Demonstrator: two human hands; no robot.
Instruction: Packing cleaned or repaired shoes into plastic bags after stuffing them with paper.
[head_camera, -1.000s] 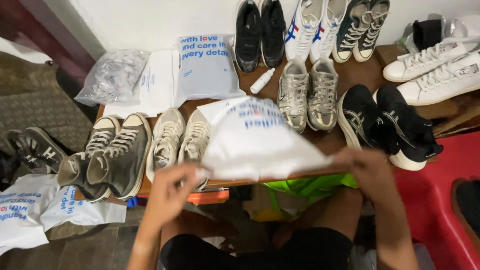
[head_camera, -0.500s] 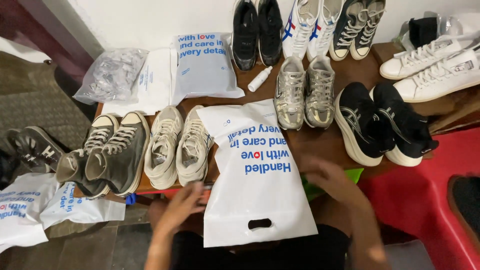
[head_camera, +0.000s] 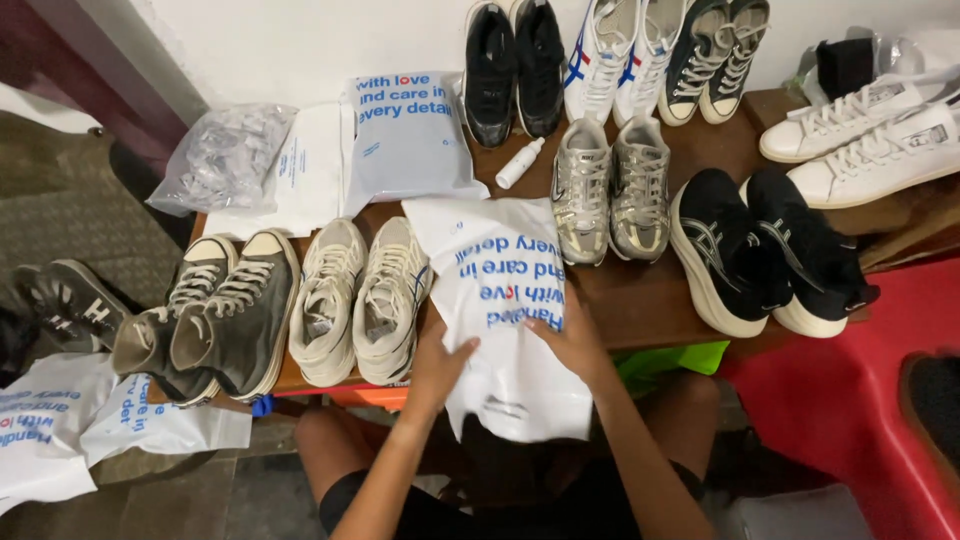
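The white plastic mailer bag (head_camera: 505, 310), half overhanging the wooden table (head_camera: 640, 295), is pressed flat under the open-fingered left hand (head_camera: 440, 362) and right hand (head_camera: 572, 338); if released, a slide off the edge is judged likely.

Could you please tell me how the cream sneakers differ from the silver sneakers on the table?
The cream sneakers sit at the front edge beside the left hand; the silver sneakers sit farther back. The cream pair looks matte, the silver pair shiny. Both are laced pairs with toes toward the person.
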